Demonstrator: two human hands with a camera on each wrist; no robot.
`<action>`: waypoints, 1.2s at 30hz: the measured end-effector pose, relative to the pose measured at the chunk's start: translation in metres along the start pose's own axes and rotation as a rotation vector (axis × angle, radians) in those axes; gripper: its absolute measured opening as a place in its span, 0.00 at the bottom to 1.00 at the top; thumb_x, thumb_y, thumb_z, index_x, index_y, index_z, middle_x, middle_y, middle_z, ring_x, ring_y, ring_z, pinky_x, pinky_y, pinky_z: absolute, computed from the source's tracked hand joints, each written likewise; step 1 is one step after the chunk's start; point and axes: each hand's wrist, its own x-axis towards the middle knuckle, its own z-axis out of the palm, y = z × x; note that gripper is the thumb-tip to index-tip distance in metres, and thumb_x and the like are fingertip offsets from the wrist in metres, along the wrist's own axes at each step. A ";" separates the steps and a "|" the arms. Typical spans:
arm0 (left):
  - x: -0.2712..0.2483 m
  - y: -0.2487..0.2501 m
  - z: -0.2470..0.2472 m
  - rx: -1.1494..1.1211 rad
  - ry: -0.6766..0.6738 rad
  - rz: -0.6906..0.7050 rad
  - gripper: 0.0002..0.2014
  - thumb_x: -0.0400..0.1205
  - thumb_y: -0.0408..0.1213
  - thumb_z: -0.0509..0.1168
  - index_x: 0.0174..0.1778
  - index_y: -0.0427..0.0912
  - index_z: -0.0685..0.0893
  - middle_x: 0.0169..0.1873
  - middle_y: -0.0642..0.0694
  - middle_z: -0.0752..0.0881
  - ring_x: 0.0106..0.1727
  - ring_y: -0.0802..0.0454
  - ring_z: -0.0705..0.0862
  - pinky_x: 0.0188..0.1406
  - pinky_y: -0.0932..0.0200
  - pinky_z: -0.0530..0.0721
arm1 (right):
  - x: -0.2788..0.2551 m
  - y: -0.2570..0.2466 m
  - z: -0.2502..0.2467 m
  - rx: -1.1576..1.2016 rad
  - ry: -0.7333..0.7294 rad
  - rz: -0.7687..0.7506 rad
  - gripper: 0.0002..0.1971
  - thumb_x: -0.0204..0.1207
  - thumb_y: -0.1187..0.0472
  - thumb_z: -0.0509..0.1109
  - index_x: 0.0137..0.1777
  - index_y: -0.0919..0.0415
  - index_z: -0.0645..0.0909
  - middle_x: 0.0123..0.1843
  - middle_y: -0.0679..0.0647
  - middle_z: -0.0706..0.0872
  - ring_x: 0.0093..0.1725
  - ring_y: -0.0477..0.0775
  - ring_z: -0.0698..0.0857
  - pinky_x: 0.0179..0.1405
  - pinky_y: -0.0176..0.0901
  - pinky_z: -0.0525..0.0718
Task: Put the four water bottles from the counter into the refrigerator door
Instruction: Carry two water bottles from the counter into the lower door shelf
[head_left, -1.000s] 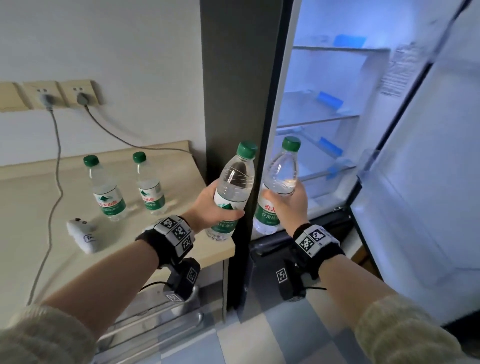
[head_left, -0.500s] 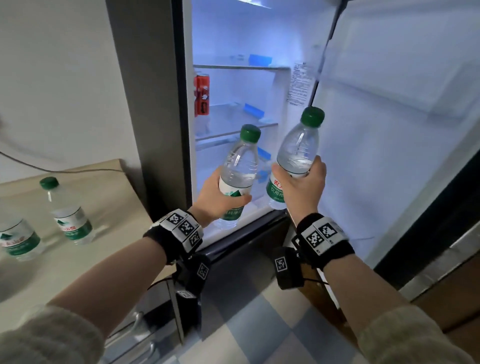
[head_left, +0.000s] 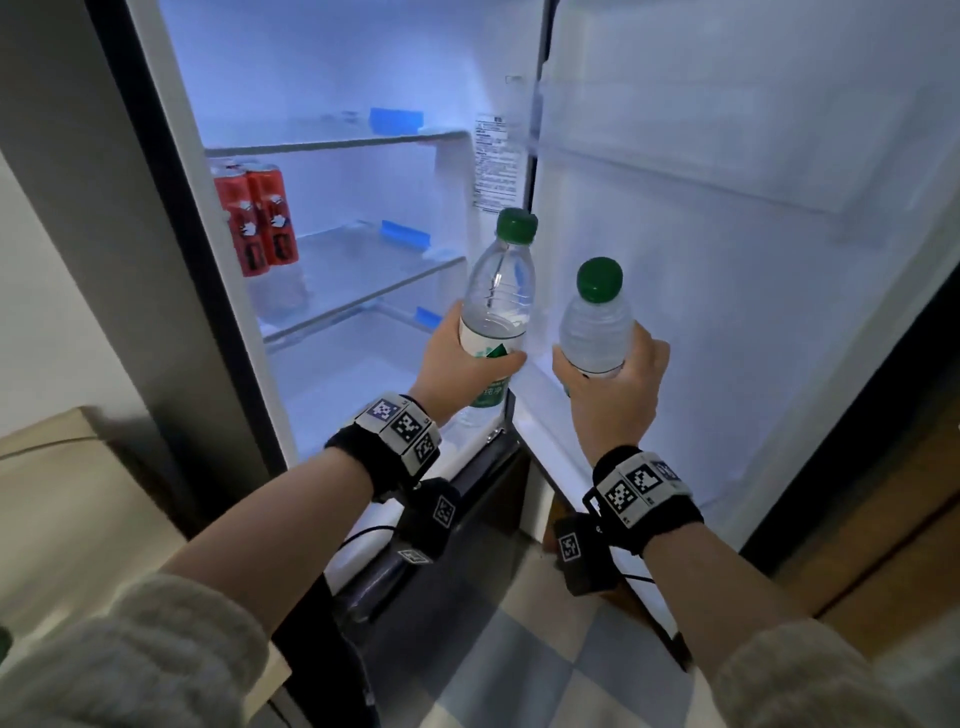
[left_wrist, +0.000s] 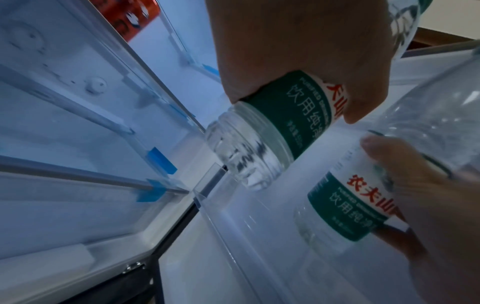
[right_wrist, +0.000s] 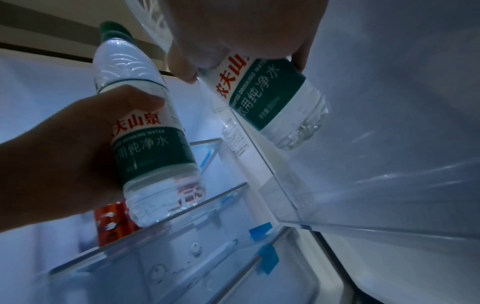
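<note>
I hold one clear water bottle with a green cap and green label in each hand. My left hand (head_left: 467, 364) grips the left bottle (head_left: 500, 291) around its label, in front of the hinge edge of the open fridge. My right hand (head_left: 613, 384) grips the right bottle (head_left: 597, 322) in front of the door's white inner face (head_left: 753, 322). Both bottles stand nearly upright in the air. In the right wrist view the right bottle (right_wrist: 275, 98) hangs above a clear door bin (right_wrist: 288, 191), with the left bottle (right_wrist: 145, 133) beside it. The left wrist view shows both bottle bases (left_wrist: 249, 156).
Two red cans (head_left: 257, 223) stand on a glass shelf (head_left: 363, 291) inside the lit fridge. The beige counter (head_left: 62, 493) lies at the lower left. A wooden cabinet (head_left: 893, 545) is behind the door on the right. Checked floor (head_left: 519, 675) is below.
The view has swung right, from the counter to the fridge. Both hands have carried their bottles up to the open door. The two bottles on the counter have left the view.
</note>
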 end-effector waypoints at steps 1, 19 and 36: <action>0.008 -0.002 0.003 -0.002 -0.010 0.007 0.26 0.63 0.35 0.81 0.54 0.48 0.77 0.47 0.48 0.87 0.48 0.50 0.88 0.49 0.52 0.88 | 0.003 0.005 0.001 -0.014 0.012 0.012 0.33 0.60 0.50 0.84 0.64 0.58 0.76 0.55 0.50 0.73 0.48 0.56 0.83 0.45 0.49 0.83; 0.103 -0.022 0.077 -0.079 -0.139 0.098 0.28 0.64 0.37 0.80 0.58 0.44 0.78 0.49 0.44 0.88 0.50 0.47 0.88 0.49 0.52 0.88 | 0.072 0.090 -0.030 -0.305 0.022 0.001 0.34 0.56 0.43 0.81 0.61 0.58 0.77 0.56 0.51 0.77 0.45 0.57 0.83 0.39 0.43 0.80; 0.145 -0.017 0.141 -0.018 -0.150 0.177 0.25 0.68 0.35 0.80 0.53 0.59 0.75 0.47 0.54 0.84 0.50 0.54 0.86 0.50 0.57 0.86 | 0.144 0.138 -0.067 -0.638 -0.411 0.153 0.32 0.60 0.43 0.77 0.64 0.49 0.76 0.53 0.45 0.75 0.52 0.53 0.82 0.49 0.47 0.81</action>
